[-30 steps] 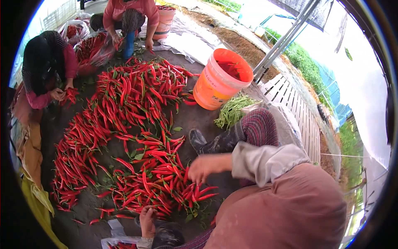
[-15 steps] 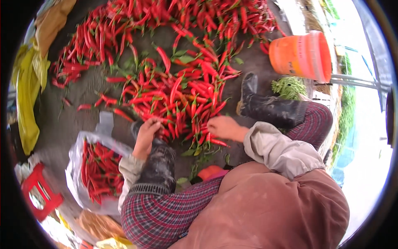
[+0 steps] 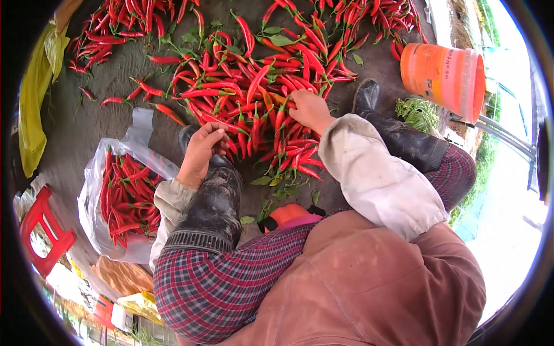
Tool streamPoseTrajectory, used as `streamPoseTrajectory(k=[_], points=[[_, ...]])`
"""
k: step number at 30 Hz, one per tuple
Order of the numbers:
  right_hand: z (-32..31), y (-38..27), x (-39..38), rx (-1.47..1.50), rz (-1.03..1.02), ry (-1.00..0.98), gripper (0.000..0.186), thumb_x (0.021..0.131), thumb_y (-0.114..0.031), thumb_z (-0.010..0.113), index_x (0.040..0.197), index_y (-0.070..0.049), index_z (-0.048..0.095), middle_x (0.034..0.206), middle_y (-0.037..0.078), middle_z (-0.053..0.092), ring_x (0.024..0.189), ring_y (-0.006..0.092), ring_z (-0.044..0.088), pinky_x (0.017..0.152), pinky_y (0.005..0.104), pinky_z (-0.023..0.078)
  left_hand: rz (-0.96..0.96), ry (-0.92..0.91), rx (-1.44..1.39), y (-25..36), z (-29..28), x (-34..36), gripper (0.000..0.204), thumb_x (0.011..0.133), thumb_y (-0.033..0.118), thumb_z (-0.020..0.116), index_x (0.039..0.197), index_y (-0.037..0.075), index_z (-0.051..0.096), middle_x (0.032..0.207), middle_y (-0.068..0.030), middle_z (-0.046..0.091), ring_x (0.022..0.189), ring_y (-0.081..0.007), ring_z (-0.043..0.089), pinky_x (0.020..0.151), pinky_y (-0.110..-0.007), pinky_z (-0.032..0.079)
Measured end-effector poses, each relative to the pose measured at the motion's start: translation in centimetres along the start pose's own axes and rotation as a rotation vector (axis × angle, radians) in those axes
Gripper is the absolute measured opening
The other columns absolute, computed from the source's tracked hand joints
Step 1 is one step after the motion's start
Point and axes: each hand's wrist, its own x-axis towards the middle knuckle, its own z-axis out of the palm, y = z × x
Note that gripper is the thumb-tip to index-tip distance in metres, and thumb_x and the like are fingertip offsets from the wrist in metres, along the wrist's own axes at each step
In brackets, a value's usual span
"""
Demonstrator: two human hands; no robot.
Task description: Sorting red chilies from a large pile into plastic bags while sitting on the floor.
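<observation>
Between my boots lies a loose heap of red chili peppers [image 3: 248,95], with green stems and some leaves mixed in. My right hand [image 3: 310,111] reaches into the heap's right side, its fingers closed at the end of an orange-red chili pepper [image 3: 279,98]. Over the heap's near left edge, above my left boot [image 3: 216,199], is my left hand [image 3: 202,150]. Its fingers are curled together, and what they hold, if anything, I cannot make out. A clear plastic bag [image 3: 91,199] partly filled with red chilies stands left of that boot.
More chilies [image 3: 369,17] spread along the far side. An orange bucket [image 3: 441,78] lies tilted at the right, beside a pile of pale green pods [image 3: 416,114] near my right boot [image 3: 398,141]. At the left are a red plastic stool [image 3: 46,233] and a yellow sack [image 3: 33,115].
My right hand has moved farther into the heap, away from its near edge. My left hand stays curled near the left boot. The whole view has shifted a little.
</observation>
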Motion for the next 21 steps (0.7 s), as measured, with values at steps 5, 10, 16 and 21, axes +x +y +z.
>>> streamPoseTrajectory(k=[5,10,16,21], points=[[-2.8,1.4,-1.6,0.212,0.457,0.124,0.015,0.078,-0.019,0.063,0.082,-0.005,0.059,0.069,0.011,0.060,0.072,0.0287,0.063,0.066,0.0411,0.047,0.003,0.017,-0.041,-0.3,-0.4,-0.1,0.015,0.098,0.017,0.054,0.108,0.008,0.059,0.086,0.0007,0.061,0.076,-0.0094,0.059,0.067,-0.024,0.047],[-2.9,1.4,-1.1,0.936,0.662,0.347,0.015,0.085,-0.018,0.065,0.079,-0.004,0.064,0.070,-0.005,0.057,0.066,0.0063,0.052,0.062,0.0259,0.041,0.005,0.038,-0.055,-0.4,-0.9,-0.2,0.014,0.098,0.018,0.053,0.107,0.009,0.059,0.087,0.0015,0.061,0.075,-0.0092,0.059,0.066,-0.024,0.047],[-0.1,-2.4,3.7,0.303,0.254,-0.121,0.034,0.083,-0.036,0.070,0.084,-0.002,0.069,0.068,0.014,0.064,0.068,0.0267,0.065,0.063,0.0395,0.047,0.006,0.041,-0.087,-0.1,-0.4,0.2,0.012,0.098,0.016,0.053,0.105,0.010,0.059,0.086,0.0015,0.061,0.074,-0.0090,0.059,0.066,-0.024,0.047],[1.0,-6.0,4.5,0.054,0.127,-0.121,0.039,0.077,-0.040,0.075,0.086,-0.003,0.067,0.085,0.016,0.068,0.081,0.0314,0.066,0.071,0.0442,0.049,0.003,0.071,-0.102,-0.5,-0.9,0.0,0.011,0.097,0.015,0.053,0.103,0.010,0.060,0.085,0.0014,0.061,0.074,-0.0092,0.059,0.065,-0.024,0.047]])
